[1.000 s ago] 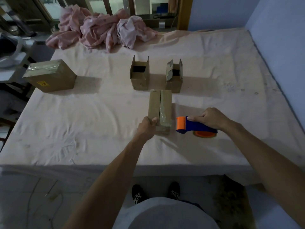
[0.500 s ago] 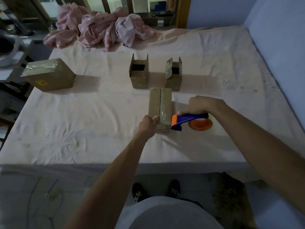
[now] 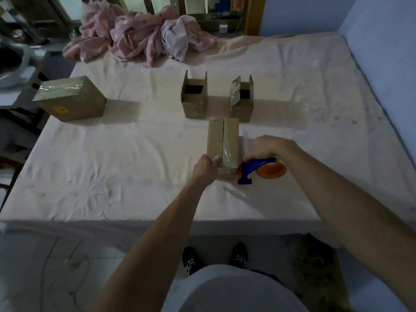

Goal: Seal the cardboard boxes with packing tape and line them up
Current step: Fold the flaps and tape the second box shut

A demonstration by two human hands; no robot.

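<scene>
Cardboard box (image 3: 222,143) with its flaps shut lies near the front edge of the bed (image 3: 135,165). The left hand (image 3: 206,166) grips its near left corner, thumb on top. The right hand (image 3: 266,146) is curled round the handle of the tape dispenser (image 3: 254,168), whose blade end sits at the box's near right corner. A glossy strip runs along the top seam, apparently down onto the near face; blur hides whether it is cut free.

To finish well, the left hand should press the box down so it cannot slide. The right should draw the tape taut over the near edge, tip the blade in to cut, then rub the end flat. Behind stand two open boxes (image 3: 194,95) (image 3: 242,99), and well to the left a larger sealed box (image 3: 69,97).
</scene>
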